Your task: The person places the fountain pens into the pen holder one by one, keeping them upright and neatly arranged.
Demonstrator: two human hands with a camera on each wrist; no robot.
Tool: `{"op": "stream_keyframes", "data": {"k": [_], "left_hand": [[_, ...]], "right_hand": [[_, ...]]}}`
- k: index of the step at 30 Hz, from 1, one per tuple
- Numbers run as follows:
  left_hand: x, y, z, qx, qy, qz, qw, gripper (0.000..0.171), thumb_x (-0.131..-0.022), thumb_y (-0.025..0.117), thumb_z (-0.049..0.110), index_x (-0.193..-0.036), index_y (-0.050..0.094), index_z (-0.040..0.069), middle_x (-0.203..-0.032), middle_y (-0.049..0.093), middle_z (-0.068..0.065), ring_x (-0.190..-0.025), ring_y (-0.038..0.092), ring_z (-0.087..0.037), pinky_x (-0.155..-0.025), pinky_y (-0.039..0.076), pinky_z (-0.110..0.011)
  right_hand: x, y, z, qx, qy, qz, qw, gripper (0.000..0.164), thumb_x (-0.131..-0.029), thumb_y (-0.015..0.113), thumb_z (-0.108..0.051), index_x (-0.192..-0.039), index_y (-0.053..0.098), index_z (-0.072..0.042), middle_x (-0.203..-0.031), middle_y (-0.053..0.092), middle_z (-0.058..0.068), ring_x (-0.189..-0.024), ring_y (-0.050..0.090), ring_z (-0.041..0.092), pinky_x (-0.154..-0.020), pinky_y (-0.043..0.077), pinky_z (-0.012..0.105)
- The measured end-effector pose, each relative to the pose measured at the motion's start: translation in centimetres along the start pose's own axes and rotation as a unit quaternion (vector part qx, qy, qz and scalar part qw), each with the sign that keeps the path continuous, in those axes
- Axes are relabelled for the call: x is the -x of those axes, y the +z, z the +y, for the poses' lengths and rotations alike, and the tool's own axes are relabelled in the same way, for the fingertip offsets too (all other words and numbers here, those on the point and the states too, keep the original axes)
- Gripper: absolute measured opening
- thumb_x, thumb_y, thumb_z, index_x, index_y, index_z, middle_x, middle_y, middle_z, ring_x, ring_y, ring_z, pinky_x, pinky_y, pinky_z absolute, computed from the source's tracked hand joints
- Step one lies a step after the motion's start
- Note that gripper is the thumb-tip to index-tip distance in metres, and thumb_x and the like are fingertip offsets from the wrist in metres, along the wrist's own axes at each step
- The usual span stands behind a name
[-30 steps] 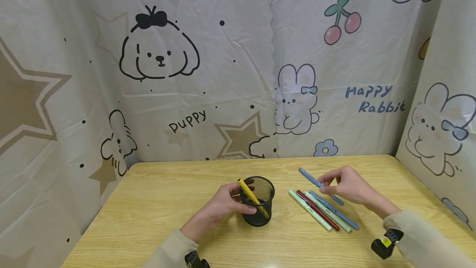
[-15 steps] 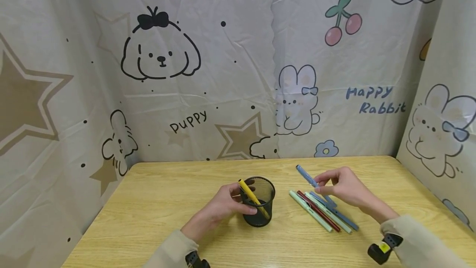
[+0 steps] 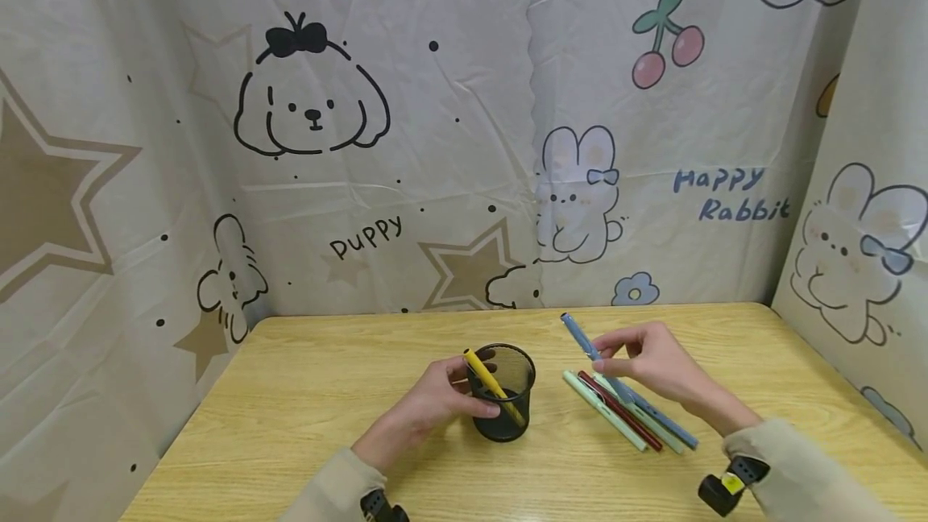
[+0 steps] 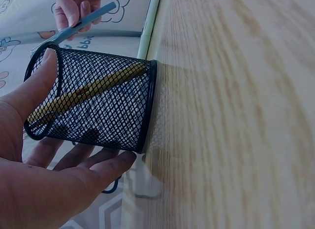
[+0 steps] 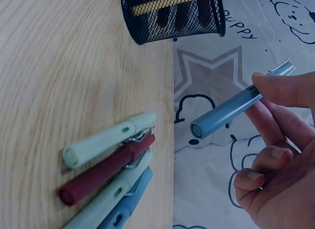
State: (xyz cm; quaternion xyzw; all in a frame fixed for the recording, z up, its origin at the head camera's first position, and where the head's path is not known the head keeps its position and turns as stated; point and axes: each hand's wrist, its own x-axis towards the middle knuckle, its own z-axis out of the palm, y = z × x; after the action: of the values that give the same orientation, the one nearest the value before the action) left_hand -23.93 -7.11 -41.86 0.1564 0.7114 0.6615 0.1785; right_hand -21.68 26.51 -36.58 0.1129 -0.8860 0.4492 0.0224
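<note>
My left hand (image 3: 439, 395) grips a black mesh pen holder (image 3: 511, 417) that stands upright on the table, thumb on the near side and fingers behind it. Inside the holder leans a yellow pen (image 3: 487, 375), its end poking over the rim. Between thumb and fingers, my right hand (image 3: 656, 365) pinches a blue pen (image 5: 229, 110) above the table, tilted with its upper end to the left. Below that hand lie two light green pens (image 5: 110, 139), a dark red pen (image 5: 106, 172) and another blue pen (image 5: 129, 199), side by side with their clips showing in the right wrist view.
The wooden table (image 3: 326, 377) ends at a back edge against a printed cloth (image 3: 449, 143) with puppy and rabbit drawings. More of the cloth hangs along both sides. A black camera strap sits on each sleeve cuff (image 3: 754, 441).
My right hand has moved left toward the pen holder with the blue pen, which now stands more steeply. My left hand and the holder stay where they were.
</note>
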Motion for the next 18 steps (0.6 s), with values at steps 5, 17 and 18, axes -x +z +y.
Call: {"op": "stream_keyframes", "data": {"k": [5, 17, 18], "left_hand": [[0.0, 0.0, 0.0, 0.003, 0.001, 0.001, 1.0000, 0.067, -0.077, 0.089, -0.007, -0.138, 0.063, -0.003, -0.141, 0.063, -0.018, -0.124, 0.063, -0.030, -0.107, 0.051, -0.042], [-0.2, -0.1, -0.1, 0.013, 0.002, -0.007, 0.9999, 0.069, -0.078, 0.088, -0.008, -0.141, 0.062, -0.003, -0.143, 0.061, -0.019, -0.124, 0.063, -0.030, -0.105, 0.053, -0.040], [-0.2, -0.1, -0.1, 0.012, 0.002, -0.007, 0.9999, 0.069, -0.078, 0.089, -0.008, -0.141, 0.062, -0.003, -0.143, 0.062, -0.019, -0.124, 0.063, -0.030, -0.105, 0.053, -0.040]], "right_hand": [[-0.3, 0.5, -0.7, -0.008, -0.011, 0.006, 1.000, 0.033, -0.087, 0.086, -0.018, -0.114, 0.079, -0.001, -0.089, 0.071, 0.004, -0.065, 0.038, 0.016, -0.059, 0.031, 0.028], [-0.8, 1.5, -1.9, -0.031, -0.024, 0.004, 0.999, 0.031, -0.086, 0.086, -0.018, -0.113, 0.080, -0.002, -0.089, 0.073, 0.003, -0.062, 0.035, 0.015, -0.059, 0.030, 0.028], [-0.8, 1.6, -2.0, -0.032, -0.026, 0.004, 0.999, 0.031, -0.087, 0.086, -0.018, -0.113, 0.080, -0.002, -0.089, 0.073, 0.003, -0.062, 0.035, 0.015, -0.059, 0.030, 0.028]]}}
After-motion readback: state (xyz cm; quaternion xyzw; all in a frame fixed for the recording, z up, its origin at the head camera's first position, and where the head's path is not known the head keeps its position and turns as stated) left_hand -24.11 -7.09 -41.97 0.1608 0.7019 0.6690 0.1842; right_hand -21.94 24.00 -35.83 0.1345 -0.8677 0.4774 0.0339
